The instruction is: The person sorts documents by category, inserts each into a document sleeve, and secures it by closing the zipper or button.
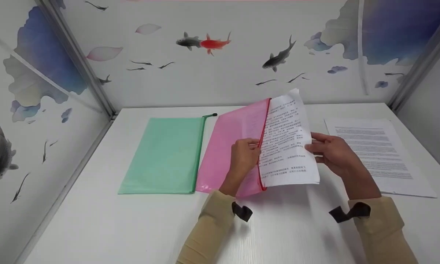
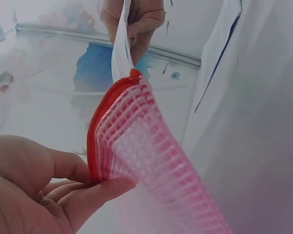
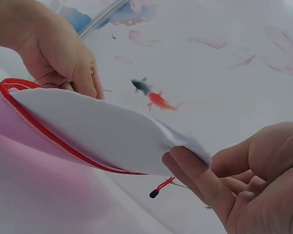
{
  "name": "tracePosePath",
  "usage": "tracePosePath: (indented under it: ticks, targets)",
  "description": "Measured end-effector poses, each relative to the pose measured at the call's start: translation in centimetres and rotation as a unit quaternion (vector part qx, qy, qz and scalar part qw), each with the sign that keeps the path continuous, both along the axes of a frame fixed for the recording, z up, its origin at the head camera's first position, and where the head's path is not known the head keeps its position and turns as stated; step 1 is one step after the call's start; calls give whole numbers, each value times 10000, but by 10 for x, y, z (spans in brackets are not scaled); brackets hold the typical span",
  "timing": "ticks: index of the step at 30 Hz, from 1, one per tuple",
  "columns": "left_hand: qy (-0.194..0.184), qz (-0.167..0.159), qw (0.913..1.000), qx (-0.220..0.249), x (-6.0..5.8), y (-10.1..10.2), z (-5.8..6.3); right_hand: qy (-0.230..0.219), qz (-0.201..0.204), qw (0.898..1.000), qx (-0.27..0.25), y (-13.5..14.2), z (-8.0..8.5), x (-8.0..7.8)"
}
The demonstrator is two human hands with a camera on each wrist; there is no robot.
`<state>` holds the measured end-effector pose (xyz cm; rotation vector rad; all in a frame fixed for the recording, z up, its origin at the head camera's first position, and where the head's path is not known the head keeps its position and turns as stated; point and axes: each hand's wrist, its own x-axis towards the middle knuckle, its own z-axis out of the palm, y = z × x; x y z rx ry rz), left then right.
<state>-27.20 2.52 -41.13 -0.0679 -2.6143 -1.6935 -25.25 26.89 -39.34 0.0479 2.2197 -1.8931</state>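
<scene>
A pink mesh zipper pouch [image 1: 229, 137] with a red zipper is raised off the table at its zippered side. My left hand [image 1: 244, 156] pinches the pouch's zippered edge between thumb and fingers, as the left wrist view shows. Printed paper sheets [image 1: 287, 146] stick out of the pouch's mouth, their left part inside it. At the sheets' right edge, my right hand [image 1: 333, 152] pinches them between thumb and fingers. In the right wrist view the sheets [image 3: 97, 129] bow slightly, and the red zipper pull [image 3: 161, 187] hangs below them.
To the left lies a flat green zipper pouch [image 1: 165, 156] with a dark pull at its top corner. Another stack of printed sheets [image 1: 381, 154] lies on the right, partly behind my right forearm. Printed wall panels [image 1: 234, 73] enclose the white table [image 1: 106, 227] at the back and sides.
</scene>
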Motion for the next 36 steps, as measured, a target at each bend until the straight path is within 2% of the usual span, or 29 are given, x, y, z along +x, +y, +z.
tracePosePath:
  ticks: [7, 11, 15, 18, 23, 25, 31, 36]
  targets:
    - [-93, 61, 9999, -85, 3, 1, 3, 118, -69, 9999, -71, -8, 1, 1]
    - [82, 55, 9999, -81, 6, 2, 8, 159, -106, 9995, -237, -9, 2, 3]
    - [266, -20, 9996, -103, 11, 5, 13, 124, -94, 9998, -126, -11, 1, 4]
    - [239, -33, 9997, -100, 12, 7, 15, 96, -15, 9999, -123, -16, 0, 3]
    - [-15, 13, 9998, 186, 10, 4, 18, 65, -10, 9995, -304, -24, -1, 3]
    - [18, 47, 9997, 249, 8, 3, 18, 56, 23, 9993, -371, -27, -2, 4]
    - [135, 106, 9998, 131, 4, 4, 15, -9, 161, 9973, -710, -38, -3, 3]
    - [10, 146, 9998, 165, 4, 5, 17, -100, 142, 9978, -645, -42, -4, 3]
